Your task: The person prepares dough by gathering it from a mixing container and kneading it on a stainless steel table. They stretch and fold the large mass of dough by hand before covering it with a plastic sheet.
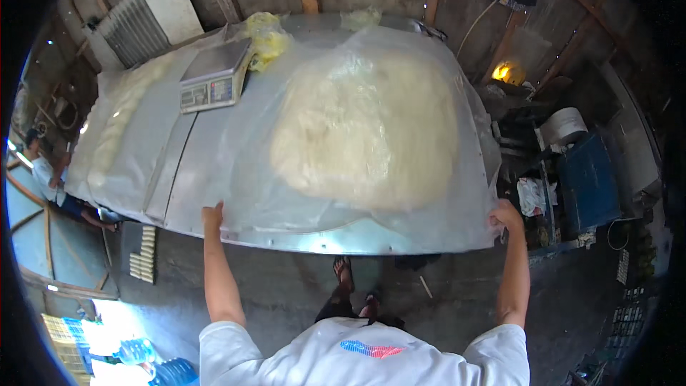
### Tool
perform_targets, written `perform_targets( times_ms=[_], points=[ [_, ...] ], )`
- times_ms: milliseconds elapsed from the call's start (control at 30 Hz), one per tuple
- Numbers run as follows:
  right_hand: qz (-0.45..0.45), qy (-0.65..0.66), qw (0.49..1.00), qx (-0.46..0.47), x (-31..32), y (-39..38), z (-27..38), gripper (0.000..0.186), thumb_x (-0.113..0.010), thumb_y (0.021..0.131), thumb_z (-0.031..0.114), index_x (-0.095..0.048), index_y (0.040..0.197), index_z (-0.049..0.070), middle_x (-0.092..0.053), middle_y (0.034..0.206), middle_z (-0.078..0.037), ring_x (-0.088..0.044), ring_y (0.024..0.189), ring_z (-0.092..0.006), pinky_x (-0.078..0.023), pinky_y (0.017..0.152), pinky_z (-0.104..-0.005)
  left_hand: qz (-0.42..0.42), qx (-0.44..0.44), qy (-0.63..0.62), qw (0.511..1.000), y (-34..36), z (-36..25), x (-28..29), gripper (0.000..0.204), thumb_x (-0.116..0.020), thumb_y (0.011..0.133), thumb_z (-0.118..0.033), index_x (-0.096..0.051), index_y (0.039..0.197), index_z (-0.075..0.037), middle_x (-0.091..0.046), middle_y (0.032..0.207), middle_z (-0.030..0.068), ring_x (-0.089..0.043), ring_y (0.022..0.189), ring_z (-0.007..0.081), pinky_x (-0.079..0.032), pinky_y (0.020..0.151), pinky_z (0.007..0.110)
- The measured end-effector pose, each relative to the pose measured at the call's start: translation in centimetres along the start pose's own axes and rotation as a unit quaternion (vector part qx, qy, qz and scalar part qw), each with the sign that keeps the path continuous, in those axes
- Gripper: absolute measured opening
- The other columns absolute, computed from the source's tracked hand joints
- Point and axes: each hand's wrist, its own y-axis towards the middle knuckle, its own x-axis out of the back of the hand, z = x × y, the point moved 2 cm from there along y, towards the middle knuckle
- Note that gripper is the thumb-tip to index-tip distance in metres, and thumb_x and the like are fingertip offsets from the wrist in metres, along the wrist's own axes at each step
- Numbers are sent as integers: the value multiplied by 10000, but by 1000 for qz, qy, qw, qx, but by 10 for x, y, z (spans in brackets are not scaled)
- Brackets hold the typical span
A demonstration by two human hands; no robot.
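A large pale slab of dough (368, 132) lies on the metal-topped table under a see-through plastic sheet (250, 157). At the table's near edge, left of the dough, my left hand (213, 217) is closed on the sheet's edge. My right hand (507, 216) pinches the same sheet at the near right corner. Both arms reach out straight, wide apart. Between the hands, the sheet's front edge hangs loosely over the bare metal table edge (325, 241). The fingertips of both hands are partly hidden.
A digital scale (214, 77) stands at the back left, beside a crumpled yellow bag (266, 41). Rows of dough pieces (125, 118) lie under plastic at the far left. A tray of dough pieces (142, 261) is lower left. At right stands a blue panel (589, 182). Another person (48, 175) sits far left.
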Motion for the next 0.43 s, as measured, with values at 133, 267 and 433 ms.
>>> perform_targets(
  times_ms=[133, 267, 433],
  points=[
    [43, 59, 994, 79, 83, 41, 109, 240, -448, 841, 156, -611, 738, 14, -610, 688, -122, -611, 611, -216, -481, 516, -359, -122, -96, -351, 923, 83, 12, 61, 390, -440, 927, -346, -660, 805, -48, -610, 700, 118, -574, 663, 250, -444, 611, 384],
    [-114, 323, 906, 247, 150, 59, 343, 236, -541, 856, 231, -612, 887, 8, -618, 813, -92, -617, 762, -208, -491, 687, -357, -85, -6, -658, 748, 207, -71, 270, 219, -488, 902, -209, -591, 770, -68, -546, 608, 39, -535, 564, 215, -438, 534, 360],
    [-713, -25, 565, 415, 311, -122, 562, 306, -489, 897, 298, -613, 1044, 60, -618, 1079, -154, -566, 993, -261, -438, 853, -425, -438, -89, -649, 616, 177, -136, 575, 143, -617, 798, -121, -528, 688, -105, -491, 596, 29, -428, 461, 143, -299, 379, 327]
  ],
)
